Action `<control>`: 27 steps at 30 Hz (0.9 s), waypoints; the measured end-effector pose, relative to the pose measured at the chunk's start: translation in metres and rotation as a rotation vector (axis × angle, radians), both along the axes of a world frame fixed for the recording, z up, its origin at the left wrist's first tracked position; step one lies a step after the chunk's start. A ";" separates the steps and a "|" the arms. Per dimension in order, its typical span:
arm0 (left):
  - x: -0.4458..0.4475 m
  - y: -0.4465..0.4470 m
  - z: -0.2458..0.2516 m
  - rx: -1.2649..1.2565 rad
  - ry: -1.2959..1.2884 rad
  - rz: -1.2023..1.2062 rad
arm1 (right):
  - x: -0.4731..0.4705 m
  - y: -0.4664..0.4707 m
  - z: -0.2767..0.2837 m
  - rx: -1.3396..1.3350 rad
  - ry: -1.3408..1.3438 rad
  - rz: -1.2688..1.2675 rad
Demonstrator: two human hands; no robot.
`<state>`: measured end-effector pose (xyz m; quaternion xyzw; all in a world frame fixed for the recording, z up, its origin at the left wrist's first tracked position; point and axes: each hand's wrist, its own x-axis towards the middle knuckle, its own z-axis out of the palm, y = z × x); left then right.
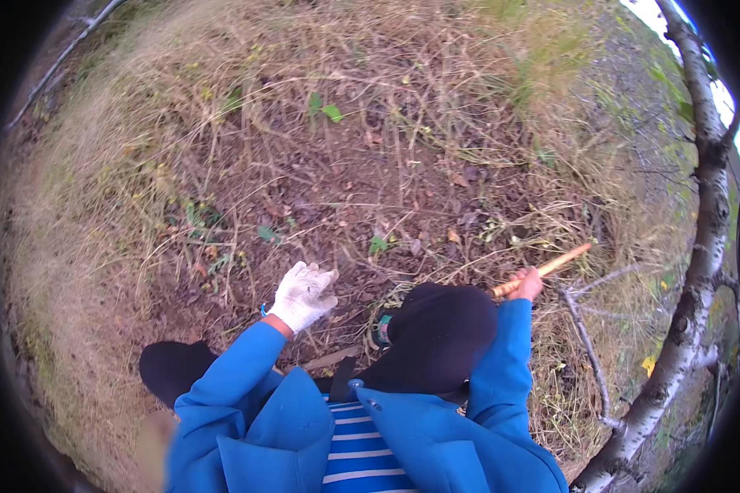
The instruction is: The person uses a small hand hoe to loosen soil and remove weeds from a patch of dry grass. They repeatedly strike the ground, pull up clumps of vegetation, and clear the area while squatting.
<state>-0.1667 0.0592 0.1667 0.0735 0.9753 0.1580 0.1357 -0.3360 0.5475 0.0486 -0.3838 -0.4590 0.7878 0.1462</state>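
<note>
My left hand [303, 296] wears a white knit glove and hovers over the littered soil, its fingers apart with nothing in them. A blue band circles that wrist. To the right, my bare right hand [528, 284] grips a wooden handle [564, 260] beside my bent knee. The handle slants up and to the right; any tool head on it cannot be made out. Below my hands lies bare brown soil [370, 166] strewn with dead leaves and dry stalks. A small green-leaved plant [378, 244] grows between the two hands.
A tree trunk [709, 203] with pale bark curves along the right side. Its bare side branch [586, 345] reaches close to my right forearm. Dry grass [98, 203] surrounds the soil patch. A thin branch [61, 65] crosses the upper left. My shoe [381, 330] rests on the ground.
</note>
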 end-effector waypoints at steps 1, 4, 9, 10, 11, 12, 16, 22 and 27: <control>0.023 -0.020 -0.008 0.011 -0.109 0.071 | 0.012 0.002 -0.002 0.177 -0.045 -0.023; 0.083 -0.063 -0.022 -0.112 0.180 0.184 | 0.042 -0.001 -0.005 0.509 -0.127 0.045; 0.133 -0.112 -0.010 -0.240 0.408 0.303 | 0.065 -0.009 0.001 1.305 -0.356 0.080; 0.140 -0.120 -0.002 -0.212 0.394 0.372 | 0.062 -0.012 0.004 1.402 -0.297 0.180; 0.147 -0.131 0.008 -0.199 0.283 0.457 | 0.058 -0.013 0.010 1.462 -0.288 0.243; 0.151 -0.142 0.018 -0.225 0.244 0.528 | 0.050 -0.018 0.015 1.413 -0.191 0.323; 0.178 -0.191 0.057 -0.341 0.596 0.681 | 0.011 -0.056 0.050 1.547 0.030 0.668; 0.262 -0.239 0.096 -0.531 0.703 1.030 | -0.011 -0.186 0.131 1.372 0.389 1.202; 0.311 -0.232 0.089 -0.525 0.665 1.285 | 0.031 -0.313 0.185 1.346 0.683 1.588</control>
